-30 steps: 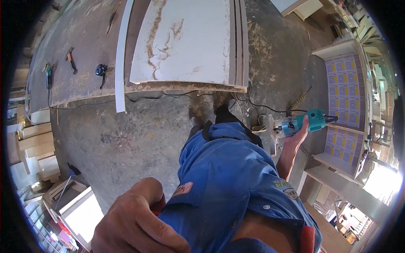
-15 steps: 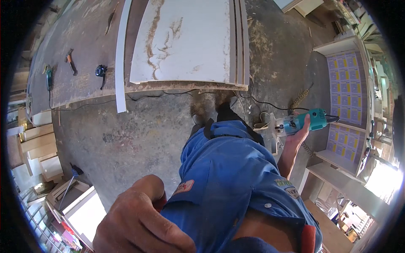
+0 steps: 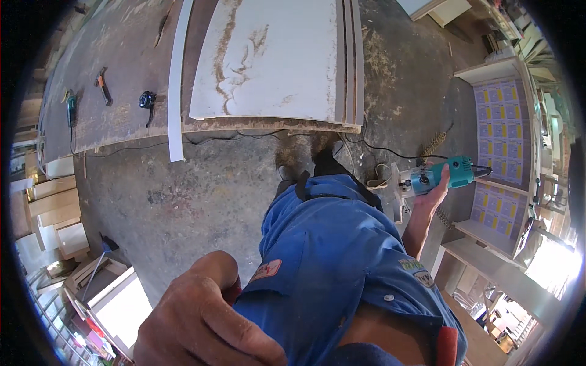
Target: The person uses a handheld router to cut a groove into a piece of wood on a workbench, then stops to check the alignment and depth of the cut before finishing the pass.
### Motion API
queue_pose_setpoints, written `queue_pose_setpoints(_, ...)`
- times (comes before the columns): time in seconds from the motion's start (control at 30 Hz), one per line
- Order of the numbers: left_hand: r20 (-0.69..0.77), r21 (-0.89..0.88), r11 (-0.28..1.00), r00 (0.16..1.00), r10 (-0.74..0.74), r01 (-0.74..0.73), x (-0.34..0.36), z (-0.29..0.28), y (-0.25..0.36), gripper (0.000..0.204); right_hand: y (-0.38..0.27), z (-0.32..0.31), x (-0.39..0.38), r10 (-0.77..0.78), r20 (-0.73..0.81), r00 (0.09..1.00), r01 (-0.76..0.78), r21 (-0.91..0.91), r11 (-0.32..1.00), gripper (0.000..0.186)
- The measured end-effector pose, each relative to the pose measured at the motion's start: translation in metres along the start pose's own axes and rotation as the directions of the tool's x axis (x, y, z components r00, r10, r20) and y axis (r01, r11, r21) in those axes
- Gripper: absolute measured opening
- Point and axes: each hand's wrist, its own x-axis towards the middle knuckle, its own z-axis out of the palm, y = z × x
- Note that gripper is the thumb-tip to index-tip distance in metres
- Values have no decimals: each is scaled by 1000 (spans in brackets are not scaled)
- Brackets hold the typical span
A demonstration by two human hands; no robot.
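Out to the right, my right hand point(image 3: 434, 194) is wrapped round the teal body of a trim router point(image 3: 459, 172). Its clear base points left, beside my hip, and a black cord leaves its rear end. Close to the camera at the lower left, my left hand point(image 3: 198, 311) is raised with the fingers curled in. Whatever those fingers might hold is hidden from view. Ahead of me, a white panel point(image 3: 281, 67) with sawdust streaks lies on the brown worktable point(image 3: 131, 55), with narrow strips along its right edge.
A long white strip point(image 3: 177, 91) overhangs the table's near edge. Left of it lie a tape measure point(image 3: 146, 100), an orange-and-black hammer point(image 3: 102, 85) and a green corded tool point(image 3: 71, 110). Cords cross the concrete floor point(image 3: 183, 201). A cabinet frame point(image 3: 488, 70) stands at the right.
The view has shifted very slightly. My right hand keeps its hold on the router, and my left hand stays curled in nearly the same place.
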Motion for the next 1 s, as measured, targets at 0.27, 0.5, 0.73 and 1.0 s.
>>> queue_pose_setpoints(0.27,71,-53,998,997,22,-18,2,-9,-1,47,1,3,2,6,16,1000,-6,-1,1000,51)
queue_pose_setpoints(0.5,93,-69,997,995,25,-19,1,-10,6,45,3,-2,8,27,11,1000,-27,6,1000,50)
queue_pose_setpoints(0.73,33,31,997,997,67,-68,5,-9,12,40,4,0,6,31,3,1000,-31,-2,1000,50)
queue_pose_setpoints(1.0,36,43,999,999,15,-16,7,-7,20,42,4,-2,3,36,22,999,-36,-3,999,52)
